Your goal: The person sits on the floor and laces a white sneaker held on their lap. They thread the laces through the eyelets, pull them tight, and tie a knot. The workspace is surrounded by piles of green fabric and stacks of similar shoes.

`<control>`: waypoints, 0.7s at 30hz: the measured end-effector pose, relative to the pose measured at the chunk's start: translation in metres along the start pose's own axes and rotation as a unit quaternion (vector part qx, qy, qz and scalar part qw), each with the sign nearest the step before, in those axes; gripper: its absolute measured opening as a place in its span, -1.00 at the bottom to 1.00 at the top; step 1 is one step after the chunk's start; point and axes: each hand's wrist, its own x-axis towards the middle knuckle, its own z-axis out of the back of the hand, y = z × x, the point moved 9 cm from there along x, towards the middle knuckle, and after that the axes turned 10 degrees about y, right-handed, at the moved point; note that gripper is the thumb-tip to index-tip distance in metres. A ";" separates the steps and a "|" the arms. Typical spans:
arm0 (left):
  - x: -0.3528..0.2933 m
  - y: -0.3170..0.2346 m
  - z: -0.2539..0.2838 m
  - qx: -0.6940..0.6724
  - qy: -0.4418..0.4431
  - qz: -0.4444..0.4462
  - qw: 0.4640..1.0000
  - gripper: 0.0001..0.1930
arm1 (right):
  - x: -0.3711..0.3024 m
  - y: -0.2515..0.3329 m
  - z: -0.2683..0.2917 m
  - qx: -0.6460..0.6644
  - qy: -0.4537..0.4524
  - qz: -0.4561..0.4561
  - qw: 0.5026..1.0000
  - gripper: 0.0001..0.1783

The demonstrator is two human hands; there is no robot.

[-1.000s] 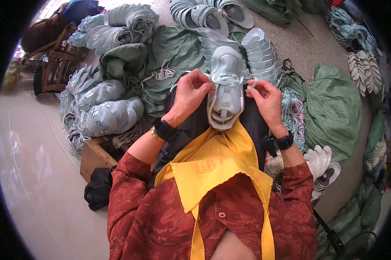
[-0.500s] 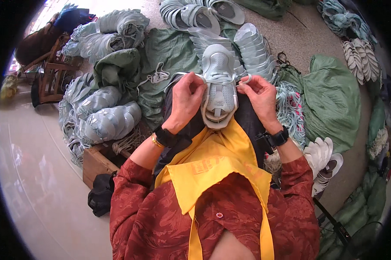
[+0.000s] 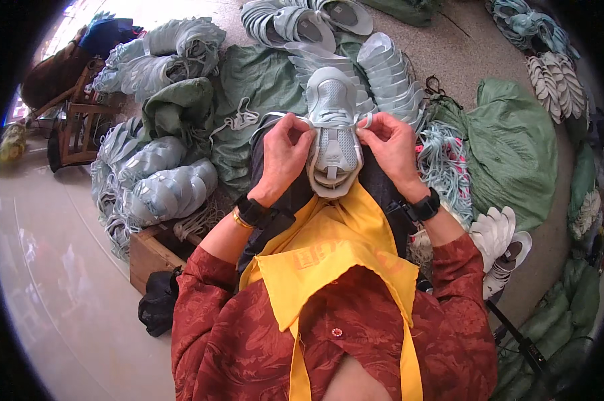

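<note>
A pale grey-blue shoe upper point(image 3: 335, 157) rests between my knees, toe pointing away from me, with light lacing across its middle. At its left edge my left hand point(image 3: 283, 155) is closed in a pinch on a shoelace point(image 3: 303, 121). On the opposite side my right hand point(image 3: 391, 148) pinches the lace's other part, which shows as a short loop above the fingertips. Both hands are level with the lacing and close against the shoe's sides. The exact grip of the fingertips is partly hidden. A yellow apron point(image 3: 335, 257) covers my lap.
Stacked pale uppers point(image 3: 171, 190) lie at left beside a wooden box point(image 3: 148, 257). More stacked uppers point(image 3: 390, 77) stand beyond the shoe. A green sack point(image 3: 509, 154) and a bundle of laces point(image 3: 444, 167) are at right. Loose white laces point(image 3: 238, 120) lie on green cloth point(image 3: 258, 80).
My right hand has moved left, closer to the shoe, bringing its lace end in. My left hand has shifted only slightly and keeps its pinch.
</note>
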 end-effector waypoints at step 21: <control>-0.011 -0.028 0.001 0.079 -0.035 -0.085 0.993 -0.81 | -0.009 0.050 -0.007 -0.272 -0.002 0.103 0.957 -0.84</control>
